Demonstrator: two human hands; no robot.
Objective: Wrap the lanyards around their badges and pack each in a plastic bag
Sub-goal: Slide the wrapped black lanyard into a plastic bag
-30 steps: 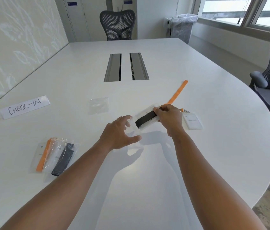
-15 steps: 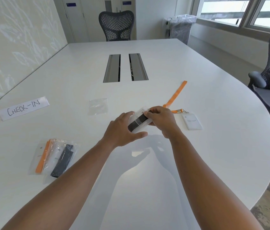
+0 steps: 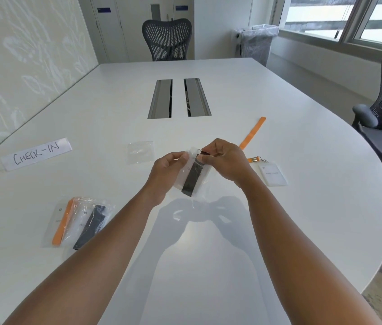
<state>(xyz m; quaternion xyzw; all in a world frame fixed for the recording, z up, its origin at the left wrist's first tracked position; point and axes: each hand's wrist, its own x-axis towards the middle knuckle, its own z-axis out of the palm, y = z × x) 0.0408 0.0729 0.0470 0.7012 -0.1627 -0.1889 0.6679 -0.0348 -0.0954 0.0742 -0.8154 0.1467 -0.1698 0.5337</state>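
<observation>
Left hand (image 3: 166, 170): fingers curled, pinching the left edge of the plastic bag (image 3: 185, 177), held up off the desk (image 3: 302, 207).
Right hand (image 3: 225, 160): fingertips pinched on the bag's top edge, right at the badge (image 3: 191, 178).
Badge: inside the bag, black lanyard wound round it, tilted, top end by the right hand.
Spare bag (image 3: 141, 151): flat on the desk, just left of the held bag.
Orange lanyard (image 3: 253, 132): loose, right of the held bag, clipped to a second badge (image 3: 273, 174).
Packed bags (image 3: 79, 221): two, overlapping, well left of the held bag and nearer.
Sign (image 3: 36, 154): far left, reading CHECK-IN.
</observation>
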